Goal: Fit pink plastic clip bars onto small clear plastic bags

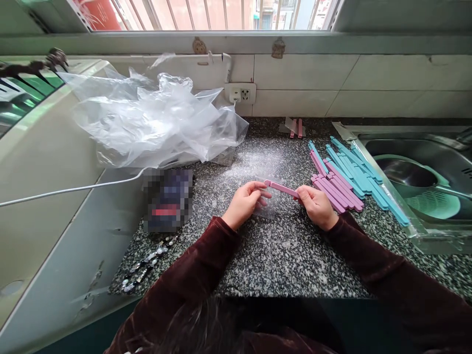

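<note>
My right hand (316, 205) pinches one end of a pink bag clip (283, 189), a long slim plastic strip held level above the counter. The clip's other end reaches the fingertips of my left hand (244, 200). Between those curled left fingers is a small clear plastic bag (267, 209), hard to make out against the speckled stone. Just right of my right hand lies a pile of pink bag clips (334, 192). Turquoise bag clips (356, 169) are heaped beside and behind them, some leaning toward the sink.
A big crumpled heap of clear plastic bags (158, 123) covers the back left. Before it are a blurred dark phone-like object (169, 199) and a beaded strap (147, 263). Two pink clips (300, 128) lie by the wall. A white cable (73, 190) crosses left; a steel sink (401, 236) stands right.
</note>
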`<state>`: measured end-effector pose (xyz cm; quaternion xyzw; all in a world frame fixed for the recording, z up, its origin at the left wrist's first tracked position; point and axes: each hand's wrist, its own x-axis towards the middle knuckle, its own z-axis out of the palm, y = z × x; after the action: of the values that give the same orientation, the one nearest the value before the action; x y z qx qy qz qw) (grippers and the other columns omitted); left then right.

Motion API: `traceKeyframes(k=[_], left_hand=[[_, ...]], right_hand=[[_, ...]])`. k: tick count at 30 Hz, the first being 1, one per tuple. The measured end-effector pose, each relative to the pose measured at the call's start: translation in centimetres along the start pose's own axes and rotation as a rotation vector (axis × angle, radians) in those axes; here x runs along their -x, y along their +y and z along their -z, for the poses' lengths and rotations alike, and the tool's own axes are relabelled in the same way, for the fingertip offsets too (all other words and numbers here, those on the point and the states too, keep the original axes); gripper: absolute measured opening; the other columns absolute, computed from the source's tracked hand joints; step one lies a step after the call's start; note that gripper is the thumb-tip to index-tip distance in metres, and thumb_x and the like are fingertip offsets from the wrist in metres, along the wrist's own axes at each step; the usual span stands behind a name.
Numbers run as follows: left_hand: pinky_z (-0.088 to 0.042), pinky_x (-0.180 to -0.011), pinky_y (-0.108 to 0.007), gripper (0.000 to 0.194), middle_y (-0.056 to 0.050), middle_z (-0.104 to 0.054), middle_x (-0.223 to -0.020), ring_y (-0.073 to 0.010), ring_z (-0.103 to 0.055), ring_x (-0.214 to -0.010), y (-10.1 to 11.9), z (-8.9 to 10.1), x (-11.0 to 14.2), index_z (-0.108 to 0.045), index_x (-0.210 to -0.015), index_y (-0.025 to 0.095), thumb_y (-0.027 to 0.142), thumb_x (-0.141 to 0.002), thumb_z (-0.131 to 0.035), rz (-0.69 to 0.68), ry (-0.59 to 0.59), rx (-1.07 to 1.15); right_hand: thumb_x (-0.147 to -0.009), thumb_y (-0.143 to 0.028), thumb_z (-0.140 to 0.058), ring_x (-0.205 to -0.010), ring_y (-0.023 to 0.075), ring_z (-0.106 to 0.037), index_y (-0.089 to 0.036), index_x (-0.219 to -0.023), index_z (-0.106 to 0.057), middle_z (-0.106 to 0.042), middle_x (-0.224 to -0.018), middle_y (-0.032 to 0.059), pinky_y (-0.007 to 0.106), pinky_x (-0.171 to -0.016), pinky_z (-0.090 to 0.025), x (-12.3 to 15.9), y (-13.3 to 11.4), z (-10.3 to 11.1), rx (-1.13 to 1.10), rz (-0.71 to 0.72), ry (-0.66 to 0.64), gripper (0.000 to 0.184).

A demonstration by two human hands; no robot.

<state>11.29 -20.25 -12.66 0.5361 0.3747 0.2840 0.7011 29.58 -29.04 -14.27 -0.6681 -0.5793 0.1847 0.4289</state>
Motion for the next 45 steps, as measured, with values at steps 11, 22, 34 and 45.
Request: traceKeyframes(k=[11,22,34,45], left_hand=[[-0.043,-0.05,-0.018,0.018,-0.005,-0.072,-0.071,-0.0088,-0.057,-0.052,-0.1,0.1,0.1,-0.063,-0.081,0.012,0.013,-0.068,-0.049,-0.012,-0.113,0.04],[-0.044,-0.047,-0.02,0.03,-0.006,-0.069,-0.063,-0.0096,-0.057,-0.046,-0.6,0.2,-0.3,-0.065,-0.075,0.011,0.041,-0.076,-0.059,-0.033,-0.051,-0.02],[-0.049,-0.051,-0.022,0.033,-0.005,-0.067,-0.058,-0.0122,-0.06,-0.051,-0.7,0.2,-0.4,-0.064,-0.068,0.011,0.043,-0.073,-0.062,-0.075,0.09,0.017],[-0.049,-0.052,-0.025,0.053,-0.008,-0.069,-0.063,-0.0125,-0.059,-0.049,-0.4,-0.1,-0.1,-0.063,-0.073,0.01,0.057,-0.083,-0.04,-0.023,0.016,0.032]], right_hand=[[-0.086,-0.057,-0.035,-0.047,0.0109,-0.039,-0.019,-0.058,-0.052,-0.04,-0.048,-0.0028,0.025,-0.048,-0.032,0.0,-0.3,-0.4,0.025,0.012,-0.033,0.05],[-0.08,-0.069,-0.036,-0.043,0.0095,-0.039,-0.018,-0.07,-0.059,-0.044,-0.048,-0.0027,0.025,-0.043,-0.031,0.0,-0.3,-0.4,-0.189,-0.085,-0.046,0.057],[-0.078,-0.063,-0.048,-0.058,0.014,-0.055,-0.018,-0.085,-0.061,-0.063,-0.07,0.0046,0.027,-0.054,-0.043,0.4,-1.1,0.3,0.162,0.159,0.071,0.047],[-0.085,-0.04,-0.049,-0.054,0.0133,-0.054,-0.018,-0.082,-0.065,-0.066,-0.066,0.0041,0.026,-0.052,-0.038,0.6,-1.0,-0.3,0.441,0.272,0.089,0.028]])
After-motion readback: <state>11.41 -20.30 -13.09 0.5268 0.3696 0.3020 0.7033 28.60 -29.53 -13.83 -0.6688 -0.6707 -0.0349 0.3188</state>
